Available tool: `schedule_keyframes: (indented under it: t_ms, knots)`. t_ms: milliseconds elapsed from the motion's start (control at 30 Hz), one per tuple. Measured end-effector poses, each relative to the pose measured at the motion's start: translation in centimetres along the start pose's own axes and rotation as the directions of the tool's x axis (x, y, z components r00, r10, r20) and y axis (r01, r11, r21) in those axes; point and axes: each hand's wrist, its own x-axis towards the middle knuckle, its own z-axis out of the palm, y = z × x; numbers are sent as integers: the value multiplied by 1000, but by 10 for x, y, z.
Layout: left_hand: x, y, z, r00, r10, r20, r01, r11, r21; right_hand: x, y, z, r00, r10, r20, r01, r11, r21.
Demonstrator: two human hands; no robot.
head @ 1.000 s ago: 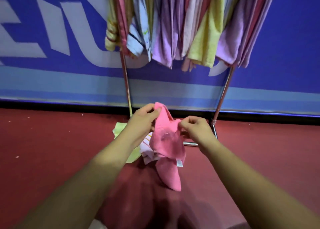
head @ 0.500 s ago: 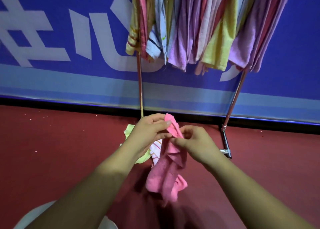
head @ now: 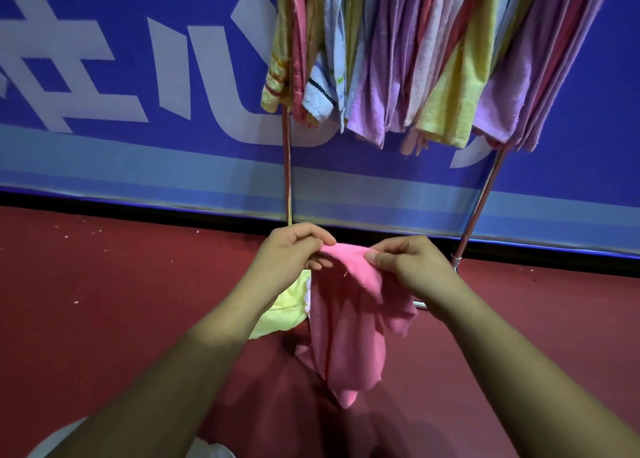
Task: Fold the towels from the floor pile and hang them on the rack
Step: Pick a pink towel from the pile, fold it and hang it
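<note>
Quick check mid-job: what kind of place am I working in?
Likely an indoor hall or staged work area: a large blue printed banner lines the wall, the floor is dark red, and a metal rack stands crowded with hung towels.

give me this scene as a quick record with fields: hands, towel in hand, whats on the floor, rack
left hand: pinches the top edge of the pink towel
right hand: pinches the same edge, close beside the left
towel state: hangs crumpled from both hands, not yet folded
floor: yellow-green towel lies on it, partly behind the pink one
rack: metal poles, many hung towels crowded side by side
</note>
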Motion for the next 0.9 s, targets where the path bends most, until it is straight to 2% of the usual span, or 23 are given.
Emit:
schedule_keyframes:
  t_ms: [100,167,233,300,433,533,567,633,733,800,900]
  knots:
    - [5,-5,-2,999,25,38,-26,999,33,5,1,3,998,56,-32,-55,997,50]
    - [6,-10,-9,988,100,118,-121,974,193,7,0,6,998,50,-36,-47,997,64]
    - [6,-14,-14,964,183,193,-251,867,431,9,0,5,1000,7,-26,-4,993,115]
    - [7,-14,-14,948,249,199,-317,798,512,8,0,4,998,-69,12,66,987,147]
    - [12,-5,-10,948,304,96,-319,894,316,5,-6,2,964,-241,112,231,969,91]
    - [15,-1,-9,974,212,84,-218,974,67,2,-12,-2,938,-226,262,206,973,99]
    - [14,-2,-8,978,185,93,-186,983,6,2,-12,-4,937,-230,264,221,973,64]
    - [14,-3,-5,982,160,102,-153,986,-66,3,-11,-6,949,-269,164,266,963,39]
    - [13,-4,-3,981,146,130,-138,988,-71,5,-10,-11,954,-295,-50,299,940,166]
    - [11,-4,-4,964,147,223,-140,989,-45,5,-11,-13,956,-288,-59,294,928,229]
    - [9,-8,0,925,185,333,-200,980,12,2,-11,-8,964,-264,-3,260,947,190]
